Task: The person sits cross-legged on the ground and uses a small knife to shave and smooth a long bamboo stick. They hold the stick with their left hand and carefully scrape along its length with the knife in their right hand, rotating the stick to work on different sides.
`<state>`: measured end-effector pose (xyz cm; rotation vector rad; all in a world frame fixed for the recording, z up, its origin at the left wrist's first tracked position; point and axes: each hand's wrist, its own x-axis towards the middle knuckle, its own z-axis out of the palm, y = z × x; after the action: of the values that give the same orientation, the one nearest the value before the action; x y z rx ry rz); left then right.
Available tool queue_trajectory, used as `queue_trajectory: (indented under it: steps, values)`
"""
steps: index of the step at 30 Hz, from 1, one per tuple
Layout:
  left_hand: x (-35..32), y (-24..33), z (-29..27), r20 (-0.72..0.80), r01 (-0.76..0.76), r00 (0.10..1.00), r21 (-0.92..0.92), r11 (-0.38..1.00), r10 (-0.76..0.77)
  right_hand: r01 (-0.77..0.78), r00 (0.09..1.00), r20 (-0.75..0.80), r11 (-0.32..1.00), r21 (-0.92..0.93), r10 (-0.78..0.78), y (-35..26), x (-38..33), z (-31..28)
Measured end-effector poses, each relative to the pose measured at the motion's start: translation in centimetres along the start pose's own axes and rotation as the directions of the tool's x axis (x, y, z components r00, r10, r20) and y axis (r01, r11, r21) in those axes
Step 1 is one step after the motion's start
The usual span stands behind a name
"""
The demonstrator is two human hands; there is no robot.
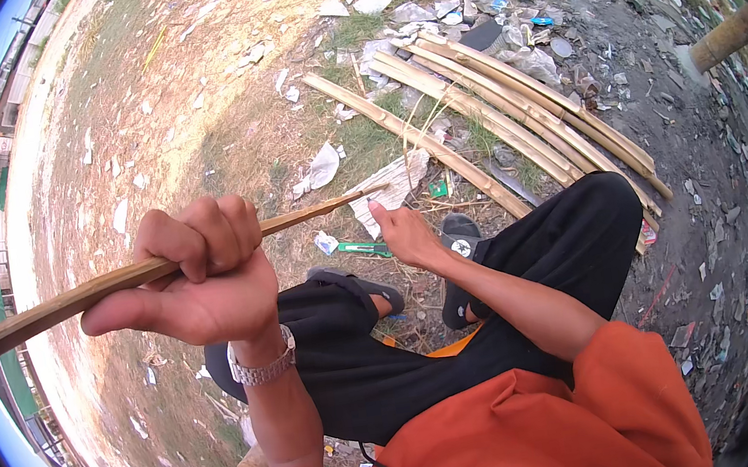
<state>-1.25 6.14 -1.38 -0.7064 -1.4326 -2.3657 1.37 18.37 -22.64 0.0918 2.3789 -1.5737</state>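
Fingers of the left hand (214, 295) are, in the head view, clamped over a long narrow brown strip (39, 317) of wood or bamboo, with the thumb stretched along its lower side. This strip lies in the air before the person, from the left rim to a thin end above the ground, near the right hand (407, 234). The right hand is curled, its thumb raised just beside that end; whether it touches the strip or grips something, I cannot tell. I judge the strip light and rather stiff, a little springy, not slippery; its edges look rough and could give splinters. The thicker part seems best for a firm hold, because the tapered end may break more easily. Beyond lie pale yellow, split bamboo lengths (471, 108), appearing smooth and ribbed, near a torn white ridged sheet (397, 177), on dry ground (136, 123) with scattered flat fragments.
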Motion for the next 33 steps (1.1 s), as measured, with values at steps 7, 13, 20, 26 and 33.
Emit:
queue_trajectory:
  steps: [7, 13, 20, 26, 33]
  values:
    - [0.0, 0.4, 0.1, -0.207, -0.018, 0.977, 0.127, 0.992, 0.044, 0.153, 0.988, -0.012, 0.977, 0.147, -0.153, -3.7, -1.8, -0.1]
    - [-0.1, 0.3, 0.9, -0.421, -0.040, 0.892, 0.283, 0.958, 0.162, 0.032, 0.999, 0.018, 0.993, 0.113, -0.034, -2.5, -1.7, 0.3]
    - [-0.1, 0.1, 1.3, -0.396, -0.043, 0.909, 0.225, 0.973, 0.132, -0.053, 0.997, 0.066, 0.997, 0.053, 0.049, -0.8, -0.5, 0.3]
    - [-0.2, 0.0, 0.6, -0.321, -0.034, 0.944, 0.143, 0.989, 0.079, -0.074, 0.995, 0.077, 0.996, 0.053, 0.070, -1.4, -0.3, -0.1]
    - [-0.1, -0.1, 0.8, -0.301, -0.024, 0.951, 0.156, 0.987, 0.071, -0.047, 0.994, 0.104, 0.997, 0.065, 0.040, -0.7, 0.4, -0.5]
